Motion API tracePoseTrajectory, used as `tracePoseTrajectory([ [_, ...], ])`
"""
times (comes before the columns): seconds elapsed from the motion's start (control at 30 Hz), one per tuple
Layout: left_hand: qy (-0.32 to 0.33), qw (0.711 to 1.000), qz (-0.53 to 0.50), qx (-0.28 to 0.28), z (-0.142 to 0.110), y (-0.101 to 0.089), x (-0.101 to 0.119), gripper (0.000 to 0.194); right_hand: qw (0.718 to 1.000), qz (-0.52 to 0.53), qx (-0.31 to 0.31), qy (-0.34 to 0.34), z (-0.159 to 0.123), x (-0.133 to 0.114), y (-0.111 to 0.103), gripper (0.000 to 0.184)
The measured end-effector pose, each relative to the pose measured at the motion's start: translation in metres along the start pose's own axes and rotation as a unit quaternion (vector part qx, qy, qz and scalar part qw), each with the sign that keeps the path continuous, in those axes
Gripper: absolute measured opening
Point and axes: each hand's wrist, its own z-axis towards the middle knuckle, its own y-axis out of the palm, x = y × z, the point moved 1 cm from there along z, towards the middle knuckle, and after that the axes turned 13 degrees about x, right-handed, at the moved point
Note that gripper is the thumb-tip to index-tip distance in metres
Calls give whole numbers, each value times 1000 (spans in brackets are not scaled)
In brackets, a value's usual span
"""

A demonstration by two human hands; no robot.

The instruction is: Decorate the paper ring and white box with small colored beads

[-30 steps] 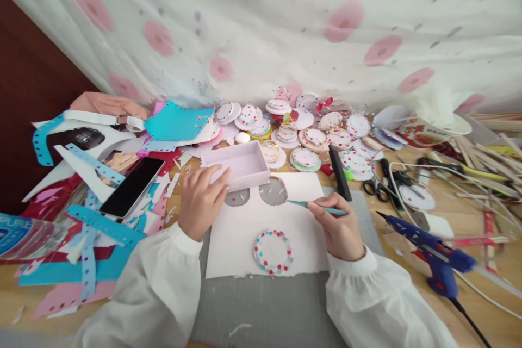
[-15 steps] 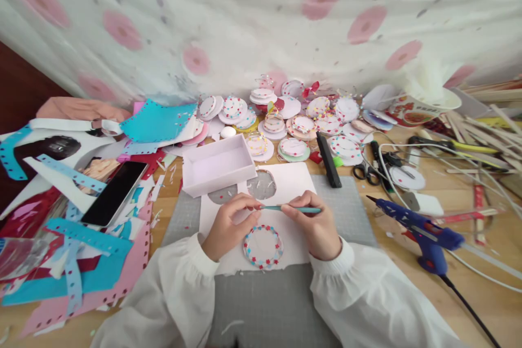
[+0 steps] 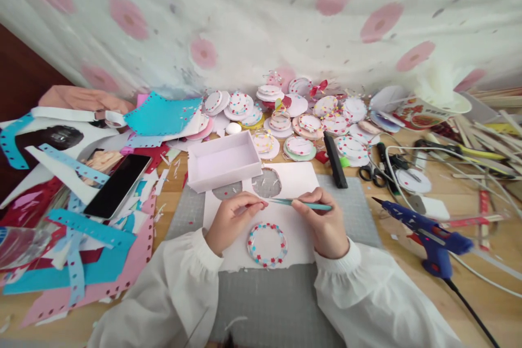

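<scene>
My right hand [image 3: 326,228] is closed around a pair of teal tweezers [image 3: 318,206], their thin tips pointing left. Opposite it, my left hand [image 3: 231,223] pinches a small red piece [image 3: 265,204] between thumb and fingertips, close to the tweezer tips; its exact shape is too small to make out. Below both hands, a ring dotted with red and blue pieces [image 3: 267,244] lies on a white sheet [image 3: 299,174]. Round holes are cut in that sheet, which rests on a grey cutting mat [image 3: 269,304].
A pale open box [image 3: 224,160] stands behind my left hand, with many decorated paper discs [image 3: 240,106] beyond it. Paper scraps and a phone [image 3: 118,185] cover the left. Scissors [image 3: 372,174], a blue glue gun [image 3: 428,234], cables and sticks lie to the right.
The tweezer tips have drawn slightly right, away from my left fingertips, where a red piece now shows. The whole view has shifted a little.
</scene>
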Motion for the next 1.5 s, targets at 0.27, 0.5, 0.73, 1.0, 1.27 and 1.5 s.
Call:
tracePoseTrajectory([
  [0.27, -17, 1000, -13, -6, 0, 1, -3, 15, 998, -12, -37, -39, -2, -2, 1, 26],
  [0.5, -20, 1000, -1, -8, -1, 2, -4, 15, 996, -47, -38, -67, -2, -1, -2, 25],
  [0.73, -31, 999, -23, -11, -1, 3, -1, 17, 993, -28, -21, -114, -4, -5, -1, 25],
  [1.0, -44, 996, -78, -7, 1, -2, 4, 28, 849, -192, -95, -482, -19, -30, 19, 15],
  [1.27, -133, 974, -169, 69, 0, -4, -11, 23, 644, -389, -251, -609, -32, -57, 54, 16],
  [1.5, -127, 969, -188, 100, 2, -5, -11, 30, 798, -333, -122, -487, -63, -72, -45, 21],
])
